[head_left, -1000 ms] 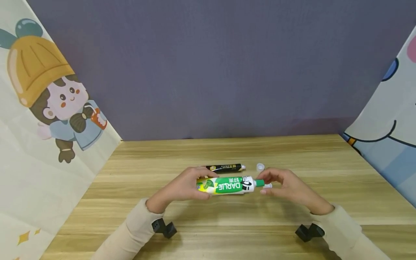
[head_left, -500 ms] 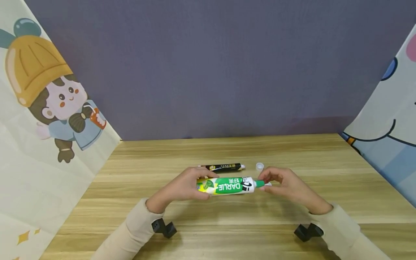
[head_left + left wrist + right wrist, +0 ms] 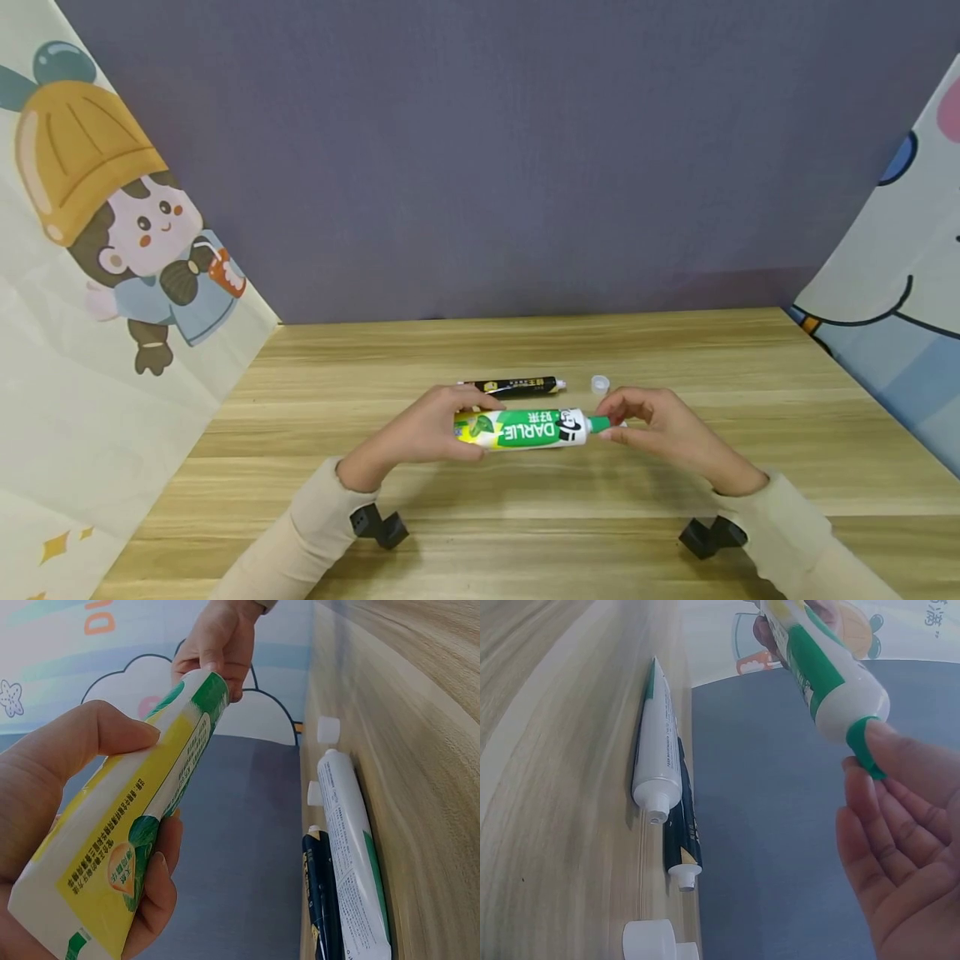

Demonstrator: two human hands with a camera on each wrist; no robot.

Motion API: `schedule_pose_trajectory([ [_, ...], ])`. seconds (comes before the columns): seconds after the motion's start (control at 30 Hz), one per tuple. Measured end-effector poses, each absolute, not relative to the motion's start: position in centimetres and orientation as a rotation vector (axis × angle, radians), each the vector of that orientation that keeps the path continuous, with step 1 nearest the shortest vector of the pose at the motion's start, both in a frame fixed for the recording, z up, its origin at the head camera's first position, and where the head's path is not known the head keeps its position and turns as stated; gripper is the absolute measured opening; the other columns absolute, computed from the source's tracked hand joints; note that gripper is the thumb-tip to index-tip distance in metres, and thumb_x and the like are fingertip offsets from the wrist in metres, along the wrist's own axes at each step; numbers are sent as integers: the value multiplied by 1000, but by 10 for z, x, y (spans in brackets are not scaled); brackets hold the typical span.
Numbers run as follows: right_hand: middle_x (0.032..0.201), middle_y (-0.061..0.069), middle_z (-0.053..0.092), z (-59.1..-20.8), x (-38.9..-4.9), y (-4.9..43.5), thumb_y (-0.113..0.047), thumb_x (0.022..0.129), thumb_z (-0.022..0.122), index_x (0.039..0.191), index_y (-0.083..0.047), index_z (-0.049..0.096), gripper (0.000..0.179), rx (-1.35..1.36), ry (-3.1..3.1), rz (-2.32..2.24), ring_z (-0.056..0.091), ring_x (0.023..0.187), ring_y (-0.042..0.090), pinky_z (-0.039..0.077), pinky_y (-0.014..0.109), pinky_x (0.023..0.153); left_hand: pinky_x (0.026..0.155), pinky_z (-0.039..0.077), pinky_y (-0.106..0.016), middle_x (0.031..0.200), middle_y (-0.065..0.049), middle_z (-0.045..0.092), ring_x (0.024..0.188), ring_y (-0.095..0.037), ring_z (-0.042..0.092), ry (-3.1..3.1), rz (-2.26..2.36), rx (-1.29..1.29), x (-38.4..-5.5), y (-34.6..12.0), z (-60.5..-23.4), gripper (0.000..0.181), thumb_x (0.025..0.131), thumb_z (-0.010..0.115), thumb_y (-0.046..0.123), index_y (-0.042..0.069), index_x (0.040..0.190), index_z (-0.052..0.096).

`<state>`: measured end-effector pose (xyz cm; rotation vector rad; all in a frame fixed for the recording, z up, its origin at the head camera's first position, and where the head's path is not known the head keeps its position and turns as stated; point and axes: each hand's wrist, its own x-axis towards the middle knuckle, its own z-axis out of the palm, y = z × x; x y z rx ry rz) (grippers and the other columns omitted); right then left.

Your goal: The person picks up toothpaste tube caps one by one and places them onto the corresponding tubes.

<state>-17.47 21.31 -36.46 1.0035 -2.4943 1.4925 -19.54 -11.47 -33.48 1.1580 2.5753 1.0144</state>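
Note:
My left hand (image 3: 423, 427) grips a green, white and yellow DARLIE toothpaste tube (image 3: 528, 429), raised above the table and lying level. Its green cap (image 3: 864, 746) is on the nozzle end, pinched between thumb and fingers of my right hand (image 3: 656, 423). A black toothpaste tube (image 3: 525, 387) with a bare nozzle rests on the table behind. Beside it lies a white toothpaste tube (image 3: 657, 742), also uncapped and mostly hidden under the held tube in the head view.
Two white caps stand on the wooden table (image 3: 480, 533): one cap (image 3: 600, 384) behind my right hand, the other cap (image 3: 328, 730) nearer and largely covered by that hand in the head view. A grey-blue panel (image 3: 480, 167) closes the back; printed sheets flank the sides.
My right thumb has come up against the green cap, and the fingers have closed on it. The nearer white cap is now more covered by that hand. The left hand holds still.

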Motion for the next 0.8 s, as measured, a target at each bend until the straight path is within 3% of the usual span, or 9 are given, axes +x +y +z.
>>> schedule_pose_trajectory([
  [0.8, 87, -3, 67, -363, -173, 212, -2, 82, 69, 91, -10, 67, 12, 985, -2484, 1501, 60, 74, 10, 49, 26, 61, 67, 48, -24, 109, 3, 64, 82, -11, 52, 2555, 1052, 1165, -194, -115, -333, 48, 70, 75, 12, 14, 117, 66],
])
